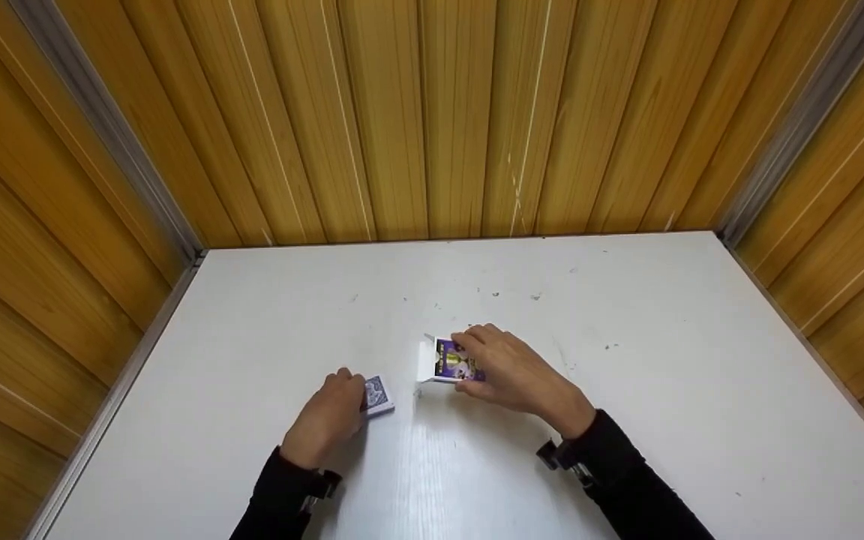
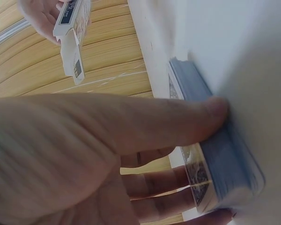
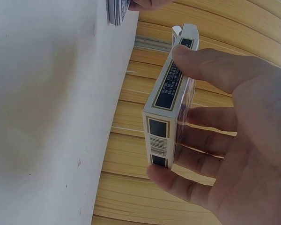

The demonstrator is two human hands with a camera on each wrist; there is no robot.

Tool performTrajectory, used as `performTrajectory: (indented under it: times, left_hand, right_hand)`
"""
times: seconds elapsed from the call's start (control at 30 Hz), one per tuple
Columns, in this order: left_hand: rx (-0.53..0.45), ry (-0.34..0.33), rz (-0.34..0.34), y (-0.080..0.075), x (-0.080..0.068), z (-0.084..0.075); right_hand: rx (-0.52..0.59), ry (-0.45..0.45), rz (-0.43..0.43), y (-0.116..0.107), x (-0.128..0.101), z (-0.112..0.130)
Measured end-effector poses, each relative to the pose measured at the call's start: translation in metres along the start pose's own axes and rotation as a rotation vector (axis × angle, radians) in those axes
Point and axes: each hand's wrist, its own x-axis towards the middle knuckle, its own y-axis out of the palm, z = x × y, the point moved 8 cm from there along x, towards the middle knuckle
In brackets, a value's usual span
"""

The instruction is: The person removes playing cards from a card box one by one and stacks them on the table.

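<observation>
- On the white bench [image 1: 627,420], seen from the head view, the left hand [image 1: 327,424] holds a deck of cards [image 1: 378,395] with blue backs, and the right hand [image 1: 511,371] holds a card box [image 1: 447,360] with its flap open to the left. The deck lies to the near left of the box, a little apart from it, and the open end of the box faces toward the deck side. Each hand has its own thing; neither one touches the other's thing.
- From the left wrist view, the left thumb [image 2: 168,124] lies across one long side of the deck [image 2: 225,154], and the fingers [image 2: 154,183] curl under the opposite side, so the grip is closed around the deck. The deck touches the bench [image 2: 253,47] with one face. The box [image 2: 72,28] is seen farther away, held up with the flap hanging.
- From the right wrist view, the right thumb [image 3: 215,70] presses the narrow side of the box [image 3: 166,117], near the end with the open flap, and the fingers [image 3: 206,140] wrap around the other side. The long axis of the box points toward the deck [image 3: 117,10] at the top edge, and the box seems lifted just off the bench [image 3: 47,103].
</observation>
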Motion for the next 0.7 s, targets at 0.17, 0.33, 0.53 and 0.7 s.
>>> performTrajectory:
  times: [0.17,0.33,0.53,0.7]
  left_hand:
    - [0.026,0.001,-0.021,0.0002,0.0001,-0.0004]
    - [0.034,-0.017,-0.003,0.0017,0.0009,0.0007]
    - [0.051,-0.006,0.007,0.0002,0.0007,0.0006]
    - [-0.028,-0.025,0.043,-0.0037,-0.0013,0.0025]
  right_hand:
    - [-0.007,0.015,0.022,0.002,-0.0005,-0.0026]
    - [-0.019,0.014,0.027,0.0033,-0.0013,-0.004]
    - [-0.02,0.017,0.031,0.0037,-0.0017,-0.006]
    - [-0.015,0.034,0.039,0.0023,-0.0019,-0.0088]
